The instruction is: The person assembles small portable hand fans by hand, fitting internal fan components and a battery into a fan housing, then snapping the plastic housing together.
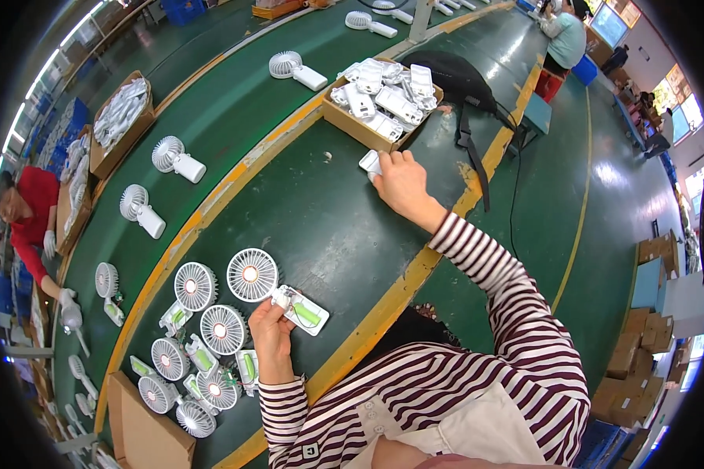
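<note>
My left hand (271, 331) is closed on a white handheld fan (252, 274) near its neck. The fan's handle lies uncovered, with a green battery (307, 315) showing inside. Farther off, my right hand (403, 184) grips a white plastic handle cover (370, 162) just in front of a cardboard box (360, 134). White plastic covers (399, 102) are heaped in that box. Left of my left hand, several fans with uncovered handles (223, 329) lie in a loose pile, some with green batteries visible.
A conveyor belt (227, 148) along my left carries spaced-out white fans (178, 159). Across it, a person in red (35, 215) with white gloves handles a fan. A black bag (454, 78) lies beyond the box, its strap hanging down. An open carton (149, 430) stands near left.
</note>
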### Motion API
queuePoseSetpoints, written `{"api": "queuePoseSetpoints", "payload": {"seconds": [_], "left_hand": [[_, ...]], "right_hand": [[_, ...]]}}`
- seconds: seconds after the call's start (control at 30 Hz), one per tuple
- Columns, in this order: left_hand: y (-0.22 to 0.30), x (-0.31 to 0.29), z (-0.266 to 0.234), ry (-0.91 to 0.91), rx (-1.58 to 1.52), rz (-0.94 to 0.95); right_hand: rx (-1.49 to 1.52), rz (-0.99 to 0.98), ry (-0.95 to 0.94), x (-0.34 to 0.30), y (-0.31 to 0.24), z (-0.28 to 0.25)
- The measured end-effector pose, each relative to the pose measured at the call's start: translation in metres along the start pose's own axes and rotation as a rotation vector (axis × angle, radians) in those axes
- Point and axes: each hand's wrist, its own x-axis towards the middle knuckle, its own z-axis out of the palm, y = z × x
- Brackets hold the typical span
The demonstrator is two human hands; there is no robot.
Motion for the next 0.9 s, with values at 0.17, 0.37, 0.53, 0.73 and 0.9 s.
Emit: {"api": "queuePoseSetpoints", "payload": {"seconds": [0.17,0.37,0.53,0.73,0.9], "left_hand": [[-0.002,-0.003,0.006,0.041,0.050,-0.036],[0.000,-0.004,0.004,0.082,0.070,-0.055],[0.003,-0.009,0.010,0.070,0.011,-0.094],[-0.007,-0.024,0.005,0.078,-0.006,-0.146],[-0.012,-0.032,0.004,0.030,0.044,-0.170]], "right_hand": [[-0.086,0.131,-0.131,0.011,-0.001,0.036],[0.976,0.171,-0.055,-0.006,-0.057,-0.006],[1.634,0.617,-0.345,-0.044,-0.100,0.003],[1.097,0.429,-0.249,-0.082,-0.103,-0.012],[0.514,-0.025,-0.208,-0.103,-0.078,-0.031]]}}
